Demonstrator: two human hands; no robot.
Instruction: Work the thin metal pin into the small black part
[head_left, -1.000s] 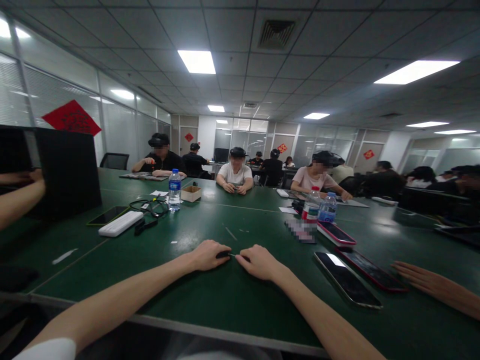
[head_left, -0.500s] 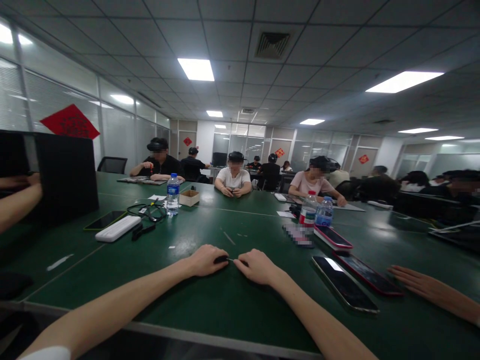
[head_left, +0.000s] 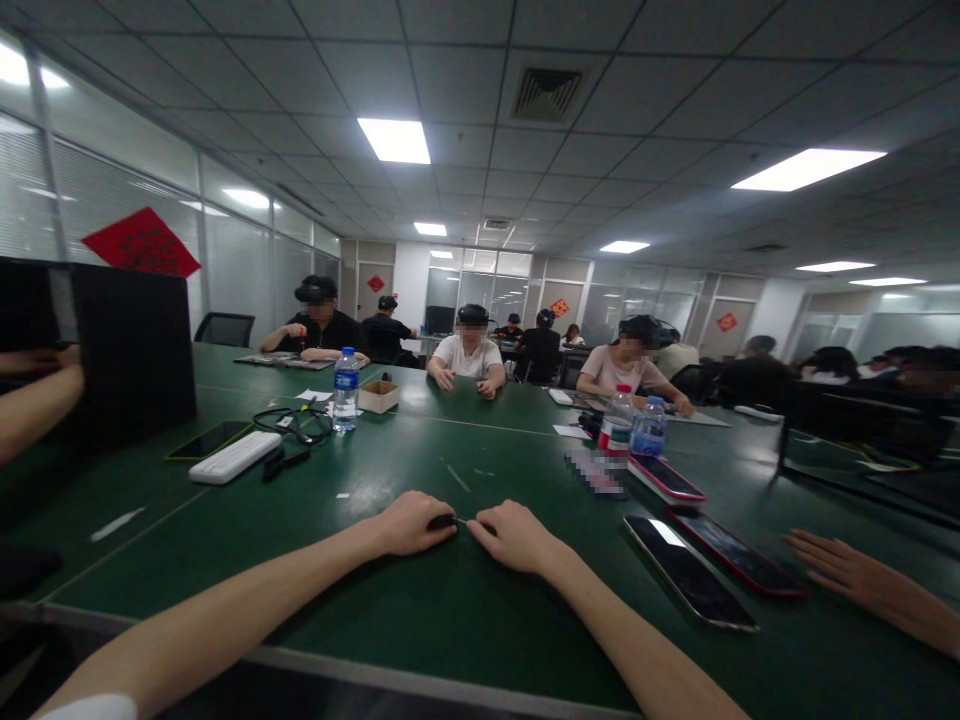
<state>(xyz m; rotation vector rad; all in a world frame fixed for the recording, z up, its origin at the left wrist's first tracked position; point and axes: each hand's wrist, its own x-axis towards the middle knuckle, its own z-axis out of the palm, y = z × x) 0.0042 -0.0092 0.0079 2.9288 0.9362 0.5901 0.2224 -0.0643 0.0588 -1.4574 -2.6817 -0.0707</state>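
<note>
Low over the green table (head_left: 420, 640), my left hand (head_left: 414, 522) is closed around a small dark object (head_left: 442, 521), with a thin light tip pointing toward my right hand. My right hand (head_left: 516, 535) is closed just beside it, thumb and fingers pressed together at the tip's other side. A bit of something dark shows between its fingers, too small to name. A narrow gap separates the two hands.
Phones (head_left: 690, 572) lie to the right, near another person's hand (head_left: 862, 575). Bottles (head_left: 648, 428) stand behind them. At the left are a white power bank (head_left: 234, 458), cables, a water bottle (head_left: 346, 390) and a small box (head_left: 379, 396). People sit across the table.
My hands hold the same pose. The person in white across the table has moved their hands apart. The other person's hand at the right has shifted slightly right.
</note>
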